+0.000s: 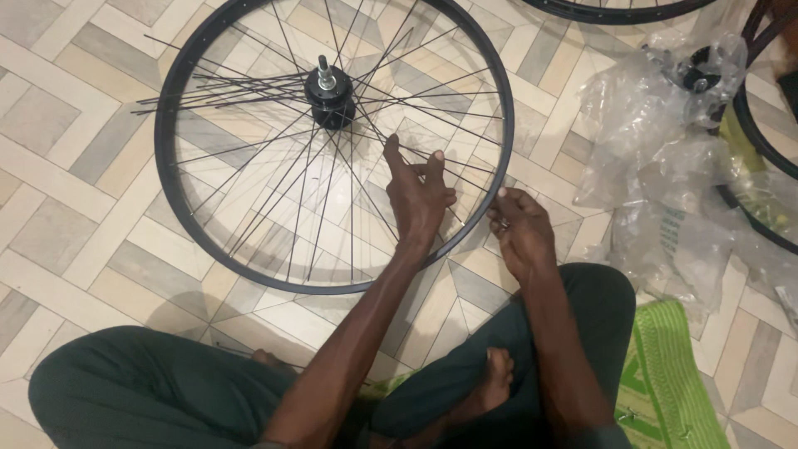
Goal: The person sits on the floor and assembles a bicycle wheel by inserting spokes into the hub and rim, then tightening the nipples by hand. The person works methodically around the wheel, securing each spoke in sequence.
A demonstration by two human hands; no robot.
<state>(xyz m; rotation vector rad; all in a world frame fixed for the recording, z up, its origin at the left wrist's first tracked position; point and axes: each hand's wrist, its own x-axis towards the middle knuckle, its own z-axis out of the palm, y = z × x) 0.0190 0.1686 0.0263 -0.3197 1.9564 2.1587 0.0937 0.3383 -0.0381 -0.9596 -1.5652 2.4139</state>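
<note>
A black bicycle wheel rim (166, 179) lies flat on the patterned tile floor (58, 150), filling the upper left and centre of the view. Its thin black spokes (274, 187) run from the hub (330, 93), which sits near the rim's 12 o'clock side with a short silver axle standing up from it; a loose bundle of spokes fans out from the hub toward 9 o'clock and pokes past the rim, not seated in it, while the others cross toward 6 o'clock and 3 o'clock. The left hand (420, 199) reaches inside the rim at about 4 o'clock from the hub, fingers spread fairly wide and laid across the spokes there, touching them rather than clasping anything. Just beside it, outside the rim at its 4 o'clock edge, the right hand (522, 229) has its fingertips pinched narrow at the rim; what they pinch is too small to tell. Further right lie crumpled clear plastic bags (657, 175), another black wheel (761, 141) and a green mat (665, 374).
</note>
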